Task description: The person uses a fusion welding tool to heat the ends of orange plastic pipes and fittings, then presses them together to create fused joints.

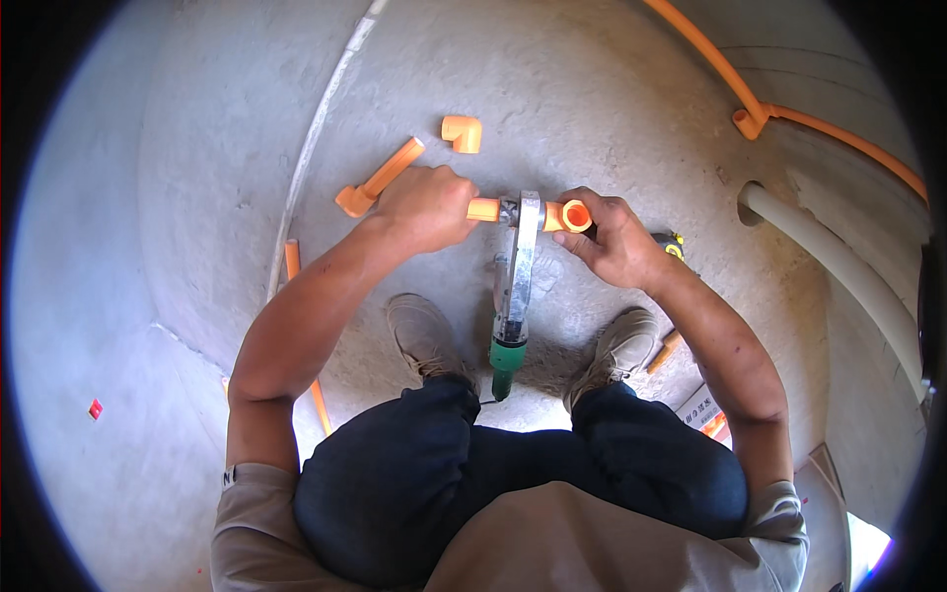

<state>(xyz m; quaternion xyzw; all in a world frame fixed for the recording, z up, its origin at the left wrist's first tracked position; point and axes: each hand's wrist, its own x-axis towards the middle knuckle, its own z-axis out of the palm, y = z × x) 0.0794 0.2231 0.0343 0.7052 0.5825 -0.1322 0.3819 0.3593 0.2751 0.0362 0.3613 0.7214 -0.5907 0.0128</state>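
Note:
A pipe welding iron with a green handle and a flat metal heating plate stands upright between my feet. My left hand is closed round an orange plastic pipe, whose end meets the left side of the plate's heating die. On the plate's other side, my right hand grips an orange pipe fitting with its round opening facing up. Beside my left hand is another orange pipe piece with an elbow; the hand partly hides it. A loose orange elbow lies farther off on the floor.
A pale hose or conduit curves across the floor at left. Orange piping and a thick grey pipe run along the right. A black and yellow tool lies behind my right wrist. My shoes flank the iron.

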